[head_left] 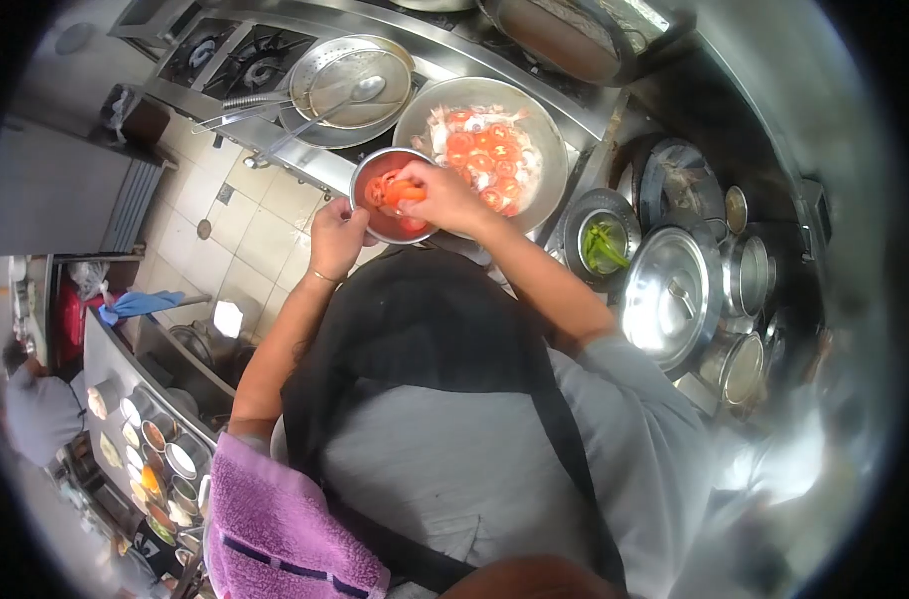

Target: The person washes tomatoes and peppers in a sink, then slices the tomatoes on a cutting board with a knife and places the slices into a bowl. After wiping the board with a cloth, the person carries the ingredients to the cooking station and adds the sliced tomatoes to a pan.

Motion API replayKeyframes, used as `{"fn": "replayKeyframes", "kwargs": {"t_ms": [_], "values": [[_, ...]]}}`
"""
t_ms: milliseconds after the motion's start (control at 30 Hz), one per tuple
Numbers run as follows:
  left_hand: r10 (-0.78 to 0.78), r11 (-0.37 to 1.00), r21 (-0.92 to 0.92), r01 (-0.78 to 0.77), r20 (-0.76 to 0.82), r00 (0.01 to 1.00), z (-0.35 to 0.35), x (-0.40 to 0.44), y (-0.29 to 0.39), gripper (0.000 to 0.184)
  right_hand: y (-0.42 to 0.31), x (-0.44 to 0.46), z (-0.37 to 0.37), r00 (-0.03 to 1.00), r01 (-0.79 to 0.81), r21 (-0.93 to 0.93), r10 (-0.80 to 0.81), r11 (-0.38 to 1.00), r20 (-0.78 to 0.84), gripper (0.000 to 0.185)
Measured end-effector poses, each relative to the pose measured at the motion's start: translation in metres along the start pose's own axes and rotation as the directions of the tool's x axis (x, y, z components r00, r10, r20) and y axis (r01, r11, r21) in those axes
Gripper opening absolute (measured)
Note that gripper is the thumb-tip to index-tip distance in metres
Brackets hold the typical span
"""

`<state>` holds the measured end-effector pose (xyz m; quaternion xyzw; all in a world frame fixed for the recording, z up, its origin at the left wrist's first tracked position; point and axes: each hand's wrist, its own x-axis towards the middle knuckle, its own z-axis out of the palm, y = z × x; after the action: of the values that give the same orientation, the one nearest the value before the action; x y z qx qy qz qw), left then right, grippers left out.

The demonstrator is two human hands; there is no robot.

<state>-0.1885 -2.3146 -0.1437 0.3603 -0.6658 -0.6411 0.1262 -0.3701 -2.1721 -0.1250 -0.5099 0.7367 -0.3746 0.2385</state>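
My left hand [337, 236] grips the near left rim of a round metal bowl [356, 178]. Inside the bowl lie red tomato slices [378, 187]. My right hand [443, 203] reaches over the bowl's right side, its fingers closed on several tomato slices [403, 192]. Just beyond, to the right, a wide metal pan [548, 180] sits on the stove. Tomato slices [481, 160] are spread in it over pale pieces, perhaps fish or onion, which I cannot tell apart.
Strainers and a ladle [368, 89] rest over a pan on the left of the stove [215, 75]. To my right stand a bowl of green peppers [604, 246], a large shiny lid [671, 299] and several pots. People work at a food-filled counter [110, 374] far left.
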Motion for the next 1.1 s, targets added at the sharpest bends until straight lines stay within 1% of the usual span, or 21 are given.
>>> {"fn": "replayKeyframes", "kwargs": {"t_ms": [33, 67, 100, 167, 233, 333, 400, 433, 500, 533, 600, 633, 700, 733, 800, 833, 900, 933, 1000, 1033, 1100], "values": [[-0.017, 1.0, 0.015, 0.016, 0.022, 1.0, 0.001, 0.0, 0.0, 0.016, 0.007, -0.002, -0.008, 0.99, -0.137, 0.292, 0.139, 0.946, 0.014, 0.03], [-0.019, 1.0, 0.011, 0.018, 0.018, 1.0, 0.002, 0.0, -0.001, 0.016, 0.013, -0.006, -0.016, 0.962, -0.259, 0.555, 0.265, 0.79, 0.07, 0.029], [-0.012, 1.0, -0.019, 0.012, 0.017, 1.0, 0.004, -0.001, -0.002, 0.017, 0.012, -0.012, -0.031, 0.959, -0.24, 0.724, 0.276, 0.647, 0.07, 0.027], [-0.008, 0.999, -0.05, 0.008, 0.008, 1.0, 0.003, -0.002, -0.001, 0.017, 0.051, -0.019, -0.052, 0.928, -0.21, 0.873, 0.37, 0.44, 0.037, 0.026], [-0.001, 0.999, -0.036, 0.001, -0.01, 1.0, 0.0, -0.004, 0.005, 0.017, 0.054, -0.032, -0.089, 0.854, -0.168, 0.939, 0.519, 0.301, -0.014, 0.025], [0.002, 0.999, -0.054, -0.005, -0.056, 0.998, -0.004, -0.006, 0.009, 0.017, 0.133, -0.038, -0.103, 0.813, -0.215, 0.909, 0.582, 0.356, -0.035, 0.022], [0.005, 1.0, -0.029, -0.007, -0.061, 0.998, -0.01, -0.002, 0.0, 0.018, 0.175, -0.042, -0.105, 0.721, -0.48, 0.606, 0.679, 0.634, -0.14, 0.021], [0.005, 0.999, -0.032, -0.007, -0.077, 0.997, -0.011, -0.003, 0.001, 0.018, 0.192, -0.043, -0.103, 0.722, -0.479, 0.606, 0.678, 0.635, -0.139, 0.021], [0.004, 0.999, -0.033, -0.007, -0.097, 0.995, -0.015, -0.004, 0.001, 0.017, 0.204, -0.041, -0.098, 0.706, -0.632, 0.251, 0.679, 0.733, -0.204, 0.023], [0.003, 0.999, -0.035, -0.006, -0.106, 0.994, -0.017, -0.004, 0.0, 0.017, 0.201, -0.039, -0.096, 0.708, -0.631, 0.251, 0.677, 0.734, -0.2, 0.023], [0.0, 0.999, -0.035, -0.004, -0.117, 0.993, -0.019, -0.007, 0.001, 0.017, 0.191, -0.039, -0.093, 0.664, -0.728, 0.064, 0.725, 0.683, -0.183, 0.027], [-0.007, 0.998, -0.058, -0.001, -0.129, 0.992, -0.02, -0.01, 0.005, 0.017, 0.186, -0.038, -0.094, 0.666, -0.726, 0.065, 0.724, 0.684, -0.181, 0.027], [-0.014, 0.997, -0.081, 0.003, -0.142, 0.99, -0.023, -0.012, 0.008, 0.017, 0.179, -0.038, -0.097, 0.739, -0.67, -0.264, 0.656, 0.693, -0.153, 0.035], [-0.008, 0.997, -0.076, -0.003, -0.145, 0.989, -0.025, -0.012, 0.007, 0.017, 0.189, -0.04, -0.093, 0.741, -0.669, -0.264, 0.655, 0.695, -0.152, 0.035], [-0.003, 0.997, -0.072, -0.008, -0.151, 0.988, -0.029, -0.013, 0.007, 0.018, 0.218, -0.048, -0.083, 0.848, -0.53, -0.439, 0.434, 0.726, -0.306, 0.035], [0.0, 0.997, -0.082, -0.013, -0.157, 0.988, -0.03, -0.014, 0.008, 0.018, 0.224, -0.048, -0.083, 0.85, -0.526, -0.44, 0.431, 0.728, -0.303, 0.035], [0.002, 0.995, -0.096, -0.019, -0.168, 0.986, -0.031, -0.017, 0.012, 0.018, 0.238, -0.048, -0.083, 0.799, -0.6, -0.501, 0.482, 0.623, -0.359, 0.031], [0.002, 0.995, -0.102, -0.02, -0.17, 0.985, -0.032, -0.018, 0.014, 0.018, 0.252, -0.051, -0.085, 0.804, -0.595, -0.505, 0.478, 0.626, -0.354, 0.031], [0.001, 0.993, -0.112, -0.022, -0.182, 0.983, -0.035, -0.02, 0.015, 0.018, 0.261, -0.05, -0.092, 0.824, -0.546, -0.346, 0.413, 0.763, -0.389, 0.031], [0.003, 0.994, -0.106, -0.024, -0.186, 0.982, -0.036, -0.02, 0.015, 0.018, 0.257, -0.043, -0.096, 0.829, -0.539, -0.35, 0.407, 0.766, -0.384, 0.031], [0.003, 0.995, -0.101, -0.023, -0.199, 0.98, -0.036, -0.021, 0.015, 0.018, 0.243, -0.027, -0.106, 0.756, -0.609, -0.134, 0.52, 0.782, -0.398, 0.032]]}}
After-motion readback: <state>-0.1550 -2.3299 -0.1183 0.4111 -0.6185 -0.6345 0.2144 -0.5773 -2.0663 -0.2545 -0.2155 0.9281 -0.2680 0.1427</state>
